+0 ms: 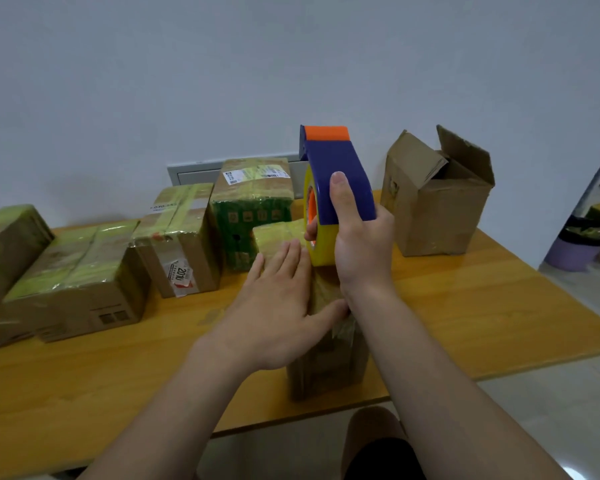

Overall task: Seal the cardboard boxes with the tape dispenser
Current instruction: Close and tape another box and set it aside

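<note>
Mid-job, by the look: taped boxes (174, 237) done at frame left, open box (437, 199) upper right unsealed, center box (326, 358) on desk (482, 306) under flat, open left grip (278, 299); right grip (357, 237) clamped on tape dispenser (336, 181) above it.

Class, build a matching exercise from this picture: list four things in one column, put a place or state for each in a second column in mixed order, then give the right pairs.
Things
1. tape dispenser
2. open box
3. green printed box
4. left hand

Places or states
A. flaps standing up, far right of the table
B. pressed flat on the box being taped
C. gripped in the right hand
D. under a taped box that bears a white label

Pairs: 1-C, 2-A, 3-D, 4-B
</note>
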The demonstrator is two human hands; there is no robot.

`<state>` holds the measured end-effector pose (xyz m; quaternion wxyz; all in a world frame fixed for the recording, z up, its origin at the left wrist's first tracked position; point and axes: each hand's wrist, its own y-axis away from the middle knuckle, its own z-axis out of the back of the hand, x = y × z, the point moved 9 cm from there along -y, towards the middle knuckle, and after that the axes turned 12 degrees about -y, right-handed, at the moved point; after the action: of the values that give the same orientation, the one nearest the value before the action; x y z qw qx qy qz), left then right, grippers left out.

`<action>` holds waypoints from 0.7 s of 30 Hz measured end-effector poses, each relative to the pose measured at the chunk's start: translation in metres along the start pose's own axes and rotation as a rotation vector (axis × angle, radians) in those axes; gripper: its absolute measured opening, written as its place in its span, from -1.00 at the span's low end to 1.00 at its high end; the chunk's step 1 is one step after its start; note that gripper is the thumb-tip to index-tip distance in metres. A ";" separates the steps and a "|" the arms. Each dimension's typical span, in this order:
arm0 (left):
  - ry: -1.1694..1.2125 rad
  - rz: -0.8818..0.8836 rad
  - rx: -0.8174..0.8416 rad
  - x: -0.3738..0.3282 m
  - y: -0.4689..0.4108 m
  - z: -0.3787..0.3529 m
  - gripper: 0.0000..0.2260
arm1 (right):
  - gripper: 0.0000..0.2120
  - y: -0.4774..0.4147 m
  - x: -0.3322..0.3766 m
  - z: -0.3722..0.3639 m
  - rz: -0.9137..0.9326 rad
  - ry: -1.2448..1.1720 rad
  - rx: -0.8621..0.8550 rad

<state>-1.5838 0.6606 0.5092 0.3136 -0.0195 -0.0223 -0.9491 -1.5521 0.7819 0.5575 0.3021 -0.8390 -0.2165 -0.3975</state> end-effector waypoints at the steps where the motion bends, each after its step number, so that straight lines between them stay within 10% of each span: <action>1: 0.004 0.002 -0.011 -0.001 0.002 0.000 -0.10 | -0.57 0.001 0.000 -0.001 -0.005 0.009 0.006; 16: 0.158 0.049 -0.269 0.035 -0.003 0.024 0.11 | -0.70 -0.023 0.022 0.023 -0.178 -0.130 0.110; 21: 0.903 -0.031 -0.276 0.054 0.003 0.040 -0.23 | -0.57 -0.030 0.043 0.018 -0.400 -0.022 0.397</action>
<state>-1.6246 0.6284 0.5523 0.2724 0.3539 0.2423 -0.8613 -1.5353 0.8212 0.5925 0.3739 -0.7083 -0.4546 -0.3897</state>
